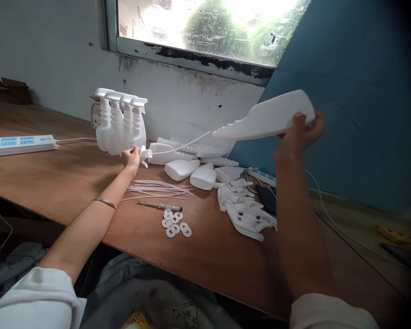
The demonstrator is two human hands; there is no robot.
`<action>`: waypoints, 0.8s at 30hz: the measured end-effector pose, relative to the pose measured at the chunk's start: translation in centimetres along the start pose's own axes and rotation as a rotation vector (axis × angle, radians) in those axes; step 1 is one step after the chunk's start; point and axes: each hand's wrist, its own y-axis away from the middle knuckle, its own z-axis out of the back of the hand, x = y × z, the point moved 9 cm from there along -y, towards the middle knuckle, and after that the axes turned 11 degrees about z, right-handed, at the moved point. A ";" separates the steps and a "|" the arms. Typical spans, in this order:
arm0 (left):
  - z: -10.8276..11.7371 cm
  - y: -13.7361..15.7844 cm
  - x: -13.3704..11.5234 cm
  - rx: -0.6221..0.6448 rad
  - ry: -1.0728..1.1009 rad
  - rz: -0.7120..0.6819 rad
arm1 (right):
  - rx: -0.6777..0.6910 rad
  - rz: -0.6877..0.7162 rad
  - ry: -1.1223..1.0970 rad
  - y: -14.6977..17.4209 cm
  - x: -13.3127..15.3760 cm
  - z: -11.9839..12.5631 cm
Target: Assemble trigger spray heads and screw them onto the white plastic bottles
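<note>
My left hand [131, 160] is closed around a white trigger sprayer head [145, 154], whose thin dip tube [185, 145] reaches up to the right. In my right hand [303, 130] is a white plastic bottle [274, 116], tilted on its side with its neck pointing left. The tube's free end is close to the bottle mouth; whether it touches or has entered cannot be made out. Several assembled spray bottles [114, 130] stand upright behind my left hand. Loose white bottles [203, 176] lie on the table between my hands.
Several loose tubes [160, 187], a screwdriver [160, 207] and white ring washers [174, 224] lie on the wooden table [205, 260]. Trigger heads [245, 210] are piled at right near a dark flat object [266, 198]. A power strip [23, 144] sits at left, a blue sheet [342, 114] at right.
</note>
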 end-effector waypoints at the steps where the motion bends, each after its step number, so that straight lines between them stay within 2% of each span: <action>1: 0.1 0.0 -0.2 -0.013 0.001 -0.027 | -0.038 -0.111 -0.080 0.0 -1.0 0.7; 4: 0.4 0.2 -0.9 -0.037 0.004 -0.095 | -0.077 -0.252 -0.155 0.0 -2.8 1.9; 9: 0.5 0.3 -1.3 -0.048 0.006 -0.147 | -0.008 -0.134 -0.089 -0.2 -4.8 2.1; 11: 0.6 0.3 -1.3 -0.048 0.005 -0.157 | 0.018 -0.127 -0.081 0.1 -5.9 1.8; 14: 0.5 0.4 -1.3 -0.037 0.004 -0.165 | -0.016 -0.143 -0.077 0.7 -6.7 1.7; 20: 0.3 0.9 -1.8 -0.005 0.004 -0.167 | -0.075 -0.187 -0.161 1.7 -4.6 1.4; 24: 0.3 1.4 -1.9 0.022 0.002 -0.142 | -0.114 -0.309 -0.194 2.9 -3.1 0.7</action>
